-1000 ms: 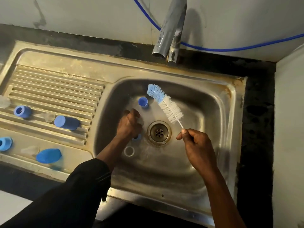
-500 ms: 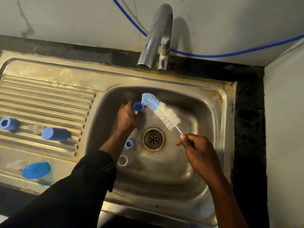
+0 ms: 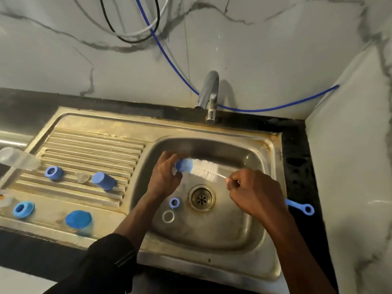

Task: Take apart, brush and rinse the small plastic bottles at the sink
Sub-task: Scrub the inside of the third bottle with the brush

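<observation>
Over the steel sink basin (image 3: 250, 225), my left hand (image 3: 164, 175) grips a small blue bottle part, mostly hidden by my fingers. My right hand (image 3: 252, 192) pinches the wire stem of a blue-and-white bottle brush (image 3: 199, 167), whose blue tip meets the part in my left hand. The brush's blue loop handle (image 3: 301, 207) sticks out past my right wrist. On the basin floor lie a blue ring (image 3: 174, 202) and a clear ring (image 3: 168, 216), left of the drain (image 3: 201, 198).
The ribbed drainboard (image 3: 93, 153) carries several blue caps and bottle parts: a ring cap (image 3: 54, 172), a blue cylinder (image 3: 104, 181), a clear small piece (image 3: 82, 177), another ring (image 3: 23, 209) and a blue lid (image 3: 78, 219). A clear bottle (image 3: 17, 159) lies far left. The tap (image 3: 209, 94) stands behind the basin.
My left hand picked a blue part off the basin floor and raised it. The brush swung down to near level and its tip now meets that part. The view tilted up.
</observation>
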